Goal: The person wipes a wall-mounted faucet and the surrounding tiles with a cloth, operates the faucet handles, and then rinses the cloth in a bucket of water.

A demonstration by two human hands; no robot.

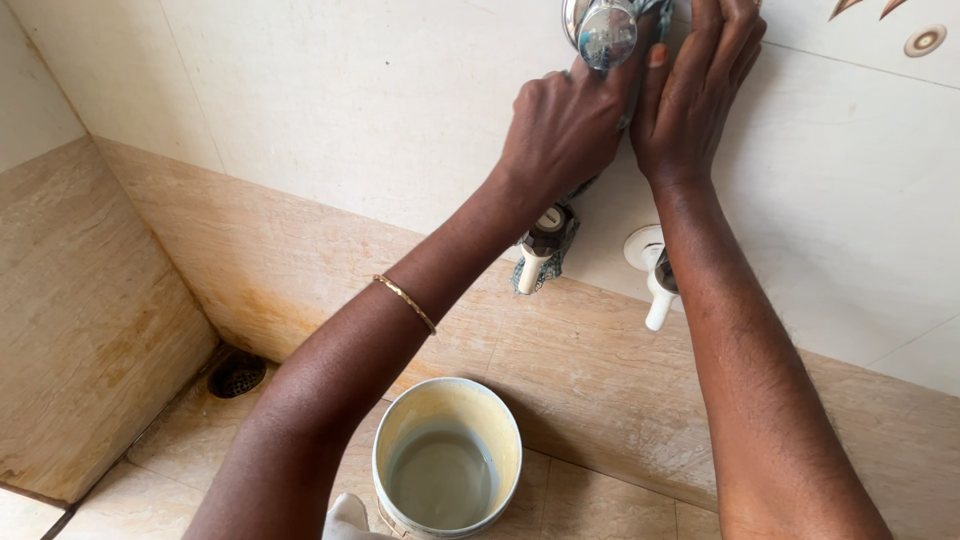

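Where the tiled wall meets the top edge of the view, one chrome tap (601,30) sticks out, partly cut off. Two hands work at it: the left hand (562,125) is closed on a dark patterned cloth (556,245) that trails down the wall, and the right hand (697,85) lies flat, fingers extended, just right of the tap. Below are two white taps (657,290), the left one half hidden by cloth. One bucket (505,425) of cloudy water stands on the floor; one drain (236,375) lies far left.
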